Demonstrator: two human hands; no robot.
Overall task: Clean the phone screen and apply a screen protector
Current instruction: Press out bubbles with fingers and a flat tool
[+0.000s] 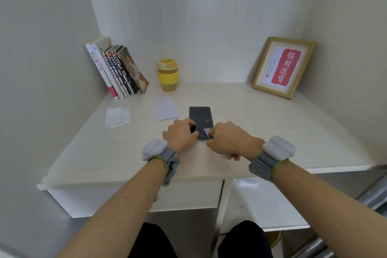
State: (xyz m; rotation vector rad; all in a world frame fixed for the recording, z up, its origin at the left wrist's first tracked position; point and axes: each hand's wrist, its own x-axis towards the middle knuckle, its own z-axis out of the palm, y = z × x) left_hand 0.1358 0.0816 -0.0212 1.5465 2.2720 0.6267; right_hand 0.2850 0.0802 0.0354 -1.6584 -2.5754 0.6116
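Note:
A black phone [200, 116] lies flat, screen up, in the middle of the white desk [272, 128]. My left hand [181, 135] rests on the phone's near left corner, fingers pressing the screen. My right hand [227, 139] pinches a small grey wipe [207, 131] against the phone's near right corner. A pale rectangular sheet, seemingly the screen protector [166, 108], lies flat just left of the phone. A crumpled white wipe packet [116, 117] sits further left.
A row of books [117, 69] leans in the back left corner. A yellow lidded cup [168, 74] stands behind the sheet. A framed red calligraphy picture [283, 67] leans at the back right. Walls close in on three sides.

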